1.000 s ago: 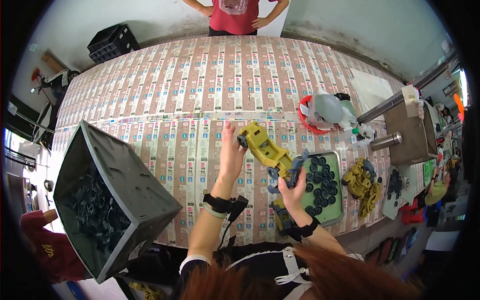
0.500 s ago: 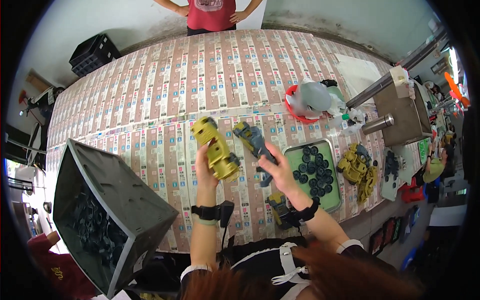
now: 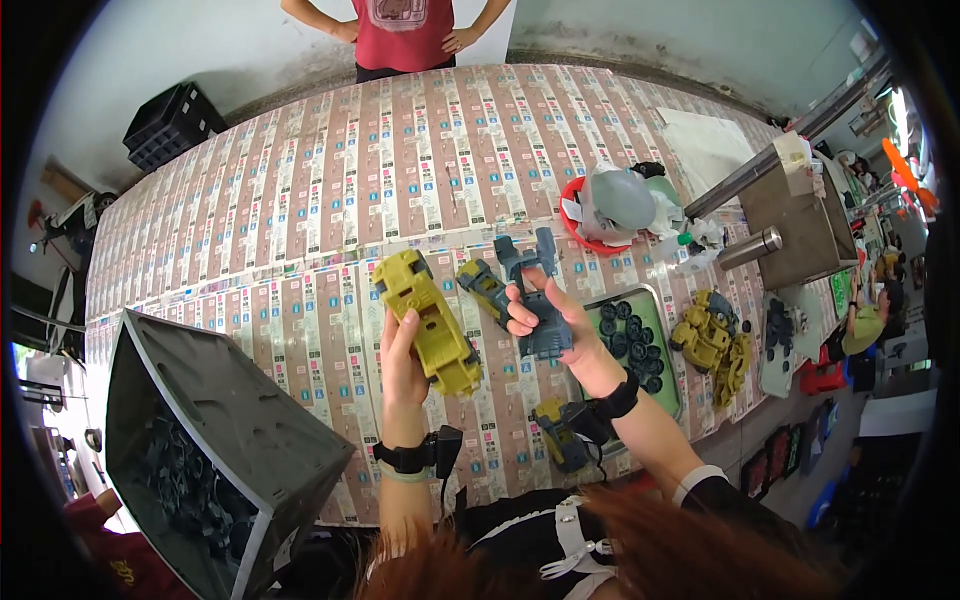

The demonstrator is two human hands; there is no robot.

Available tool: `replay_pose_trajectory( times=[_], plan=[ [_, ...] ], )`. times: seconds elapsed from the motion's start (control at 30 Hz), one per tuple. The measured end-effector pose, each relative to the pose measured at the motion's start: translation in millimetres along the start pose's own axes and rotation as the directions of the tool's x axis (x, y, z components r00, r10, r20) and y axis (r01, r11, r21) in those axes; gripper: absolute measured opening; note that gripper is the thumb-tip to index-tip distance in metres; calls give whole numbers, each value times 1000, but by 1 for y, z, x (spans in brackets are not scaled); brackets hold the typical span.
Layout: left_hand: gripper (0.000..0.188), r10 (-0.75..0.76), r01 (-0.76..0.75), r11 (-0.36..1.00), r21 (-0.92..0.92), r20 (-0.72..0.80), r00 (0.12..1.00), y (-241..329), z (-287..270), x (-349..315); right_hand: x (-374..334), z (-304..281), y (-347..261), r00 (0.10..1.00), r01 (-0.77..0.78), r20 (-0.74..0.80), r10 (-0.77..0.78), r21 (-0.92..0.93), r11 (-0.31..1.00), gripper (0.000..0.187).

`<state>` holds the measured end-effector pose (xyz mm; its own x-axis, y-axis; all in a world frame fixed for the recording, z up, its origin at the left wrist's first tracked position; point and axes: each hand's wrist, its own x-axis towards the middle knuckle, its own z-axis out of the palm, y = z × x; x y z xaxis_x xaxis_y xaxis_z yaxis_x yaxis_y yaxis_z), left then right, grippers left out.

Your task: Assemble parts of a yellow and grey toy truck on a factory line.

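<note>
The left hand (image 3: 402, 372) grips a yellow body (image 3: 432, 325), with dark wheels (image 3: 422, 263) already on it, and the right hand (image 3: 585, 350) has fingers closed on a grey part (image 3: 546, 332), unjoined above the table (image 3: 340, 210), while loose wheels (image 3: 637, 351) lie in the tray (image 3: 664, 402).

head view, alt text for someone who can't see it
Left hand holds a yellow toy vehicle body, right hand a dark grey plastic part, above a patterned table. Dark wheels lie in a green tray at right; a grey bin stands left.

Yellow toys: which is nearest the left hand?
The leftmost yellow toy, held in the left hand; other yellow toys are farther right, outside its grip.
</note>
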<state>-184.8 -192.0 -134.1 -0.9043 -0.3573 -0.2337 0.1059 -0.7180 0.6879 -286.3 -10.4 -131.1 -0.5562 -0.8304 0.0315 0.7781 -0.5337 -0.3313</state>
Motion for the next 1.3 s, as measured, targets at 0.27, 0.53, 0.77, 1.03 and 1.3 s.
replay_pose_trajectory(
  times=[0.27, 0.53, 0.77, 1.03, 1.3],
  plan=[
    [55, -74, 16, 985, 170, 343, 936, 7, 16, -6, 27, 0, -14, 989, -27, -145, 7, -132, 991, 38],
    [41, 33, -39, 998, 57, 95, 995, 1, 42, 28, 48, 6, -19, 987, 44, -146, -62, -125, 991, 39],
    [37, 20, -22, 998, 51, 44, 999, -1, 44, 42, 53, 20, -34, 956, 51, -217, -197, -539, 841, 43],
    [34, 30, -185, 877, 443, 335, 942, 19, 45, 31, 76, -10, -47, 957, -94, -289, 24, -230, 969, 44],
    [33, 128, -175, 930, 322, 163, 978, 12, 40, 30, 75, -9, -34, 986, -74, -158, 54, -124, 990, 46]
  ],
)
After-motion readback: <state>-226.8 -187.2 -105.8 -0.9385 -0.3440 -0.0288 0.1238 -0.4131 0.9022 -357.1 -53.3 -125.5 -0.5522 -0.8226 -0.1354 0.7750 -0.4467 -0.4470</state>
